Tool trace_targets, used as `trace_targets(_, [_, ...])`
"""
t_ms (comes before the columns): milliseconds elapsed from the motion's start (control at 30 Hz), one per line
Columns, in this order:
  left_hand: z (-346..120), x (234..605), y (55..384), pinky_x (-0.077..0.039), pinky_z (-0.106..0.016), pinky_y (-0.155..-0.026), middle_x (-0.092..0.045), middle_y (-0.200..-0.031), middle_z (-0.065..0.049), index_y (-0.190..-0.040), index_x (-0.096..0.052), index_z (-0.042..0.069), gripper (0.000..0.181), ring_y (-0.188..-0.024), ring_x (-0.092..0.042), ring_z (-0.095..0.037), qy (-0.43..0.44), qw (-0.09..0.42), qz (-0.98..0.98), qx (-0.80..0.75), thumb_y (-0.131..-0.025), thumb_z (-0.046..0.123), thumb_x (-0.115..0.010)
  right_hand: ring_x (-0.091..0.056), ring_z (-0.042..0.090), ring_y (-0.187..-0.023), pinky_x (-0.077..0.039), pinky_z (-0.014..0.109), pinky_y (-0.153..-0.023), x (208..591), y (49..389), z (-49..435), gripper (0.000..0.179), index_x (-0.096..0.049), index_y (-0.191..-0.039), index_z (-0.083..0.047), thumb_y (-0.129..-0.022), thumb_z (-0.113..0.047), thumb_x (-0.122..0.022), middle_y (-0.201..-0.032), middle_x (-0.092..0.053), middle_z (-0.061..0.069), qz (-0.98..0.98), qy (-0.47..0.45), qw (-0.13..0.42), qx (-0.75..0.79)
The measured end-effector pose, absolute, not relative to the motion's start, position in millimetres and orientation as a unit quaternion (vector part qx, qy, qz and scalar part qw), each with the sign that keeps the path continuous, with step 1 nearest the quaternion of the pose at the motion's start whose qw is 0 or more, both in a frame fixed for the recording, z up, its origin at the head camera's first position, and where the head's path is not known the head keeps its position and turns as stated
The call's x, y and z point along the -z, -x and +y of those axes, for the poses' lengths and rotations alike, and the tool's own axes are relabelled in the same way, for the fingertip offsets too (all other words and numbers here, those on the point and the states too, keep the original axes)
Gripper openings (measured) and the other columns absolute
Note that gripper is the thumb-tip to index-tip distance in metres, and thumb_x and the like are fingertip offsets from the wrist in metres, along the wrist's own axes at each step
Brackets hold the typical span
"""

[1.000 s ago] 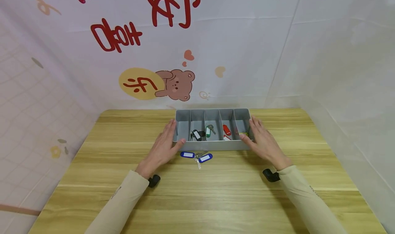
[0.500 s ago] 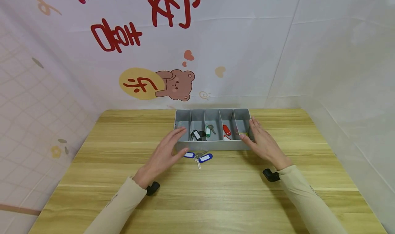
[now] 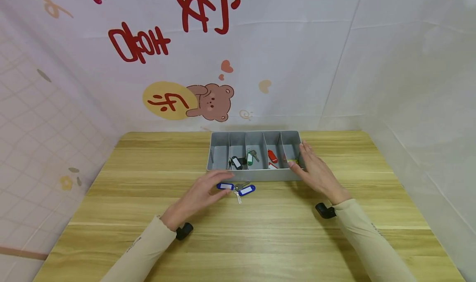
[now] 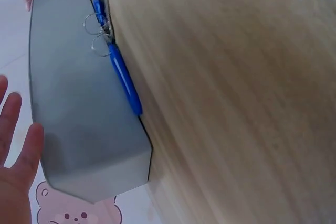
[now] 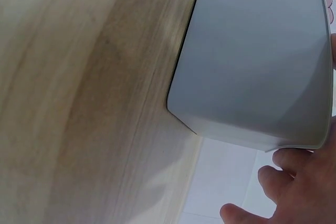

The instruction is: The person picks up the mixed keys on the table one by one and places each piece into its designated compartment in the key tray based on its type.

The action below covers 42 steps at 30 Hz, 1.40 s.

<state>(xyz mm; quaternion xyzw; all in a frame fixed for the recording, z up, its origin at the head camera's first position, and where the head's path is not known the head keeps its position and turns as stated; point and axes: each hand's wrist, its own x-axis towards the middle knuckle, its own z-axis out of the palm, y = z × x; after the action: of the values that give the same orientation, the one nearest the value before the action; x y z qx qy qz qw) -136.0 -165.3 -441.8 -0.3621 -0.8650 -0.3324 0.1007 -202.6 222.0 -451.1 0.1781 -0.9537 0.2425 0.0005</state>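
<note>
A grey divided tray (image 3: 256, 175) stands near the back of the table. My right hand (image 3: 320, 174) rests at its right end, fingers mostly straight along the side and thumb at the front corner. In front of the tray lie keys (image 3: 239, 197) on rings with a left blue key tag (image 3: 224, 186) and a right blue key tag (image 3: 247, 190). My left hand (image 3: 201, 193) hovers just left of them, thumb and fingers apart, holding nothing. In the left wrist view that hand is clear of the blue tag (image 4: 125, 80).
Inside the tray's compartments are a black key tag (image 3: 236, 162), a green key tag (image 3: 250, 158) with a key, red key tags (image 3: 272, 156) and something yellow (image 3: 293, 161). The leftmost compartment shows bare grey walls. A printed white curtain (image 3: 290, 59) hangs behind the wooden table (image 3: 260, 240).
My left hand has left the tray's left end and come down and right toward the blue-tagged keys. My right hand stays at the tray's right end.
</note>
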Motion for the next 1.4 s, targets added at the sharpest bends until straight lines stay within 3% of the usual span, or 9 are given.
trace_targets(367, [-163.4,448.7,139.1,-0.049,-0.046,-0.108,-0.06,-0.143,-0.008,-0.144,-0.06,0.009,0.046,-0.132,-0.057,-0.025,0.333,-0.062,-0.891,0.302,-0.101,0.019,-0.071,-0.011,0.037,-0.158,-0.021,0.063,-0.121,450.8,202.3,221.8,0.091,-0.012,-0.162,0.006,-0.107,-0.058,-0.044,-0.173,-0.002,0.014,-0.954,-0.177,-0.005,-0.243])
trace_targets(533, [-163.7,452.5,141.8,-0.045,-0.047,-0.111,-0.057,-0.147,-0.011,-0.147,-0.057,0.008,0.049,-0.135,-0.054,-0.028,0.317,-0.096,-0.898,0.289,-0.101,0.022,-0.07,-0.011,0.038,-0.157,-0.021,0.063,-0.12,450.4,201.5,221.3,0.091,-0.011,-0.162,0.005,-0.107,-0.059,-0.043,-0.173,-0.001,0.013,-0.954,-0.176,-0.009,-0.242])
trace_targets(867, [-164.6,457.8,145.8,-0.046,-0.046,-0.11,-0.061,-0.141,-0.01,-0.144,-0.06,0.007,0.047,-0.132,-0.056,-0.027,0.315,-0.107,-0.91,0.247,-0.102,0.025,-0.069,-0.012,0.038,-0.157,-0.022,0.064,-0.12,450.0,201.8,221.1,0.091,-0.011,-0.163,0.005,-0.106,-0.059,-0.043,-0.173,-0.002,0.013,-0.955,-0.172,-0.012,-0.243])
trace_targets(1400, [-163.6,464.8,146.6,-0.056,-0.035,-0.089,-0.071,-0.114,-0.002,-0.121,-0.075,0.007,0.023,-0.103,-0.066,-0.017,0.333,-0.064,-0.901,0.271,-0.098,0.011,-0.072,-0.012,0.039,-0.157,-0.021,0.061,-0.121,449.8,201.8,222.0,0.092,-0.011,-0.163,0.004,-0.106,-0.06,-0.044,-0.173,-0.001,0.012,-0.954,-0.172,-0.013,-0.244])
